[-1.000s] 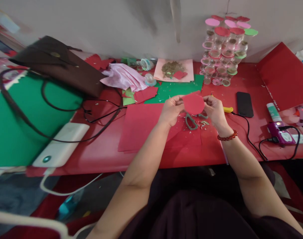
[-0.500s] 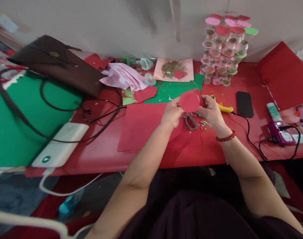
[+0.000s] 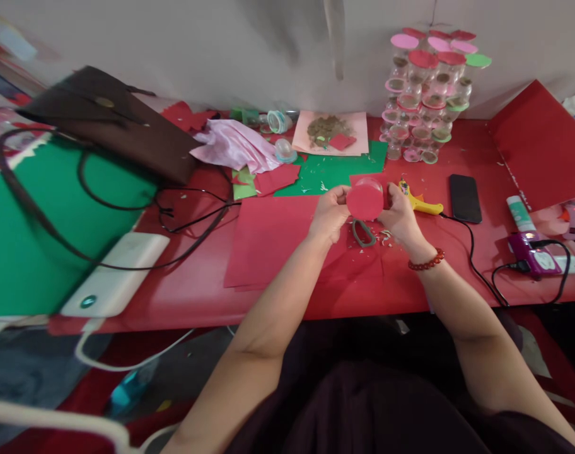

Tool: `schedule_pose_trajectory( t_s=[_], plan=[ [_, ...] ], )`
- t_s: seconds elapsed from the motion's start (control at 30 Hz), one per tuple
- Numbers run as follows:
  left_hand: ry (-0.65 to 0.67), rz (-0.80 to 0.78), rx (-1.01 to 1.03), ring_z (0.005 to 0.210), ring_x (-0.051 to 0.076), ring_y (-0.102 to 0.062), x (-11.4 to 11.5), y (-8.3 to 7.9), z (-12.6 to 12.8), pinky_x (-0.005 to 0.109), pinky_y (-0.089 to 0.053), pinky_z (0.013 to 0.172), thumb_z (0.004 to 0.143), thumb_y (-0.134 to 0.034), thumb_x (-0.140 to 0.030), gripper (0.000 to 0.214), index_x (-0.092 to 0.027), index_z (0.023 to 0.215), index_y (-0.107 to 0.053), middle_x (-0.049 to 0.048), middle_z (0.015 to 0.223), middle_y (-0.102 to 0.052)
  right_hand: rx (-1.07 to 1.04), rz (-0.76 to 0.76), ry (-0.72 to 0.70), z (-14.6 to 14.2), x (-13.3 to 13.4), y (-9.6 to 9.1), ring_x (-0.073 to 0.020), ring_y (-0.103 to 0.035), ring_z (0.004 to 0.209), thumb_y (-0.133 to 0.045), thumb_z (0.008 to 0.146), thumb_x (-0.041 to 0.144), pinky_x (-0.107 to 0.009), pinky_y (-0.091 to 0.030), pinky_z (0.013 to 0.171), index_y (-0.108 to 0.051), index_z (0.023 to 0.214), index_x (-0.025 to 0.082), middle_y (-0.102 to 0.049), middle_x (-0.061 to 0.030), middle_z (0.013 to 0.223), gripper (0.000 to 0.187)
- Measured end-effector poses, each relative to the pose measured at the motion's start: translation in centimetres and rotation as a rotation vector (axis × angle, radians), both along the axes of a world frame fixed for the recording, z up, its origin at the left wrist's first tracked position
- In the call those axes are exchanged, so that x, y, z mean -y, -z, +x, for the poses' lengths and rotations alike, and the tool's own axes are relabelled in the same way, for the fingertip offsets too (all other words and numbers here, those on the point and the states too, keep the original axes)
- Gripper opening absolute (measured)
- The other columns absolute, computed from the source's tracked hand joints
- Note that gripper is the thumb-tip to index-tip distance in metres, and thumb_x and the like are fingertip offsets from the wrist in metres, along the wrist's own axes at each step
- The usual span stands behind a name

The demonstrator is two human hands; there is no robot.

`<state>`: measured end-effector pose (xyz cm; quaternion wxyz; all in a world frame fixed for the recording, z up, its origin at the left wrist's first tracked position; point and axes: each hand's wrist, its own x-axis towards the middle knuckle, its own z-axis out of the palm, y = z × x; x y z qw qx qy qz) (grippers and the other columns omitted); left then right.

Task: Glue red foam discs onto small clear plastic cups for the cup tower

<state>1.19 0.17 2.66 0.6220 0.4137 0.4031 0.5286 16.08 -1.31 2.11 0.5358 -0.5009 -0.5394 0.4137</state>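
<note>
Disc (image 3: 364, 202) is the piece in work: one, red, round, raised just left of the yellow glue gun (image 3: 425, 206). Clear rim shows past its top edge; can't tell if they're joined. Your left hand (image 3: 329, 217) is part-closed, pinching the disc's left edge. Your right hand (image 3: 401, 214) is curled at its right edge; can't tell if it's gripping or only touching. Step reads as holding and squaring up the disc. Next move likely calls for a light, level hold from both sides, no creasing.

Counts, placed from the glue gun:
- Scissors (image 3: 364, 244): one pair, left and nearer you, mostly hidden.
- Phone (image 3: 465, 198): one, right.
- Glue stick (image 3: 520, 213): one, further right.
- Jar tower (image 3: 432, 98): one, behind. Nine top discs: five red, three pink, one green. Jars overlap, no count.
- Green sheet (image 3: 342, 167): one, left and behind.
- Red sheets (image 3: 273, 233): left, overlapping, number unclear.
</note>
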Motion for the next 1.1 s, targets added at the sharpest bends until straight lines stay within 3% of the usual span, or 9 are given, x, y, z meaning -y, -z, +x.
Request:
schedule_pose_trajectory(
  t_s=[0.27, 0.57, 0.73, 1.1],
  plan=[
    [0.028, -0.048, -0.051, 0.059, 0.012, -0.064, -0.2, -0.4, -0.6, 0.025, -0.052, 0.059, 0.052, -0.090, -0.025, 0.035, -0.016, 0.079, -0.069, 0.0000, 0.067, -0.071, -0.056, -0.054, -0.036, 0.5, 0.4, -0.8, -0.0141, -0.060, 0.072, -0.087, 0.064, 0.044, -0.026, -0.050, 0.060, -0.057, 0.091, 0.024, -0.067, 0.0004, 0.082, 0.046],
    [0.000, -0.002, -0.100, 0.061, 0.014, -0.067, 0.1, -1.3, -0.9, 0.024, -0.052, 0.058, 0.064, -0.085, -0.034, 0.025, -0.017, 0.075, -0.071, 0.0025, 0.067, -0.073, -0.099, -0.109, -0.074, 0.8, 0.4, -0.9, -0.0126, -0.060, 0.060, -0.081, 0.070, 0.045, -0.027, -0.049, 0.056, -0.063, 0.086, 0.023, -0.064, 0.0027, 0.068, 0.032],
    [-0.011, 0.017, -0.113, 0.058, 0.012, -0.064, 0.1, -1.4, -0.9, 0.022, -0.050, 0.056, 0.068, -0.084, -0.036, 0.024, -0.018, 0.071, -0.069, 0.0006, 0.065, -0.071, -0.130, -0.115, -0.092, 0.8, 0.4, -1.2, -0.0116, -0.062, 0.059, -0.078, 0.073, 0.042, -0.026, -0.049, 0.056, -0.064, 0.084, 0.023, -0.067, 0.0017, 0.071, 0.026],
    [0.046, 0.105, -0.109, 0.059, 0.010, -0.061, 0.1, -1.3, -0.9, 0.023, -0.050, 0.061, 0.074, -0.079, -0.038, 0.025, -0.020, 0.067, -0.063, -0.0023, 0.062, -0.064, -0.086, -0.113, -0.079, 0.7, 0.7, -1.7, -0.0139, -0.061, 0.054, -0.065, 0.084, 0.052, -0.030, -0.054, 0.060, -0.056, 0.072, 0.025, -0.060, 0.0017, 0.057, 0.031]
  ],
)
